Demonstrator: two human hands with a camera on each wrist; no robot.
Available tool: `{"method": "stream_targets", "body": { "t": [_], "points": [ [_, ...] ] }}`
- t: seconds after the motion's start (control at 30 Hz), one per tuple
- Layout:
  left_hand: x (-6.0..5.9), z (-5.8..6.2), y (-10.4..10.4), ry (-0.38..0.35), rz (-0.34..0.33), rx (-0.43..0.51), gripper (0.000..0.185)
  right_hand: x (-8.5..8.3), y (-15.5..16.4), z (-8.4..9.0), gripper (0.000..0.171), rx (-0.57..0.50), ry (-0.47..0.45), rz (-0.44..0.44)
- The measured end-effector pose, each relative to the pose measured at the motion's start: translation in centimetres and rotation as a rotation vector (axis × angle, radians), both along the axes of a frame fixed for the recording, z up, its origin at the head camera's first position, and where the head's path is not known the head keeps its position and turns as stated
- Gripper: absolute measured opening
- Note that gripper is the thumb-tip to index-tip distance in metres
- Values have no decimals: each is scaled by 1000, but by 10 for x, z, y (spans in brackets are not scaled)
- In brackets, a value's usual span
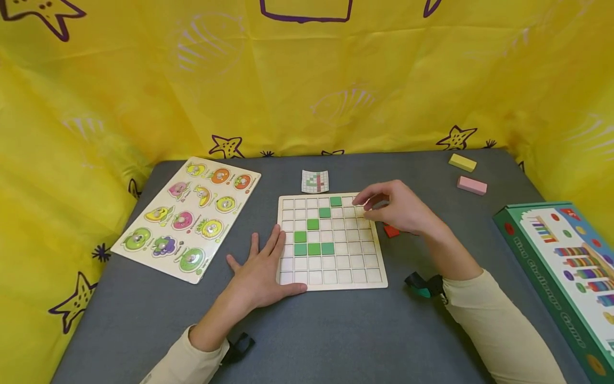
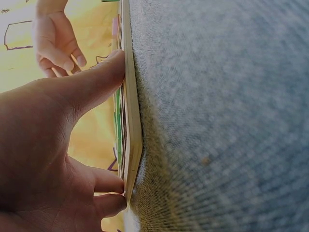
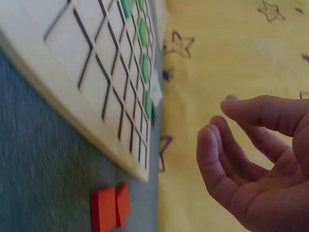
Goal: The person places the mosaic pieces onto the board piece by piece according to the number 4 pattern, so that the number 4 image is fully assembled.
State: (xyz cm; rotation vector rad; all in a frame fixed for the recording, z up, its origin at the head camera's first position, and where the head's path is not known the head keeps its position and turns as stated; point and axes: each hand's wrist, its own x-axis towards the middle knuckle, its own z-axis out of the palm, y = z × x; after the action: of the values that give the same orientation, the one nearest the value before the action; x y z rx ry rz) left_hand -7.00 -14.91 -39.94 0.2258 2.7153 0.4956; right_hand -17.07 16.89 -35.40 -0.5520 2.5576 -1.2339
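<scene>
Mid-fill: left hand flat, steadying board; right hand empty, loosely curled over it. Next: pick red tile.

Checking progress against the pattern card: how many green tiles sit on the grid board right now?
7. One in the top row, one diagonally below it, then, then, and three in a row beneath. The right hand may hide others.
</scene>
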Motion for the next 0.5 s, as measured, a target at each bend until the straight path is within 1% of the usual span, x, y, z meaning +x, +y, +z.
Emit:
{"method": "stream_targets", "body": {
  "t": [0.13, 0.3, 0.5],
  "points": [
    [0, 0, 0, -3, -1, -3, 124, -4, 16, 1, 24, -14, 4, -20],
    [-1, 0, 1, -6, 0, -7, 124, -10, 33, -3, 25, -10, 23, -10],
    [-1, 0, 1, -3, 1, -5, 124, -15, 44, -9, 26, 40, -23, -27]
  ]
}}
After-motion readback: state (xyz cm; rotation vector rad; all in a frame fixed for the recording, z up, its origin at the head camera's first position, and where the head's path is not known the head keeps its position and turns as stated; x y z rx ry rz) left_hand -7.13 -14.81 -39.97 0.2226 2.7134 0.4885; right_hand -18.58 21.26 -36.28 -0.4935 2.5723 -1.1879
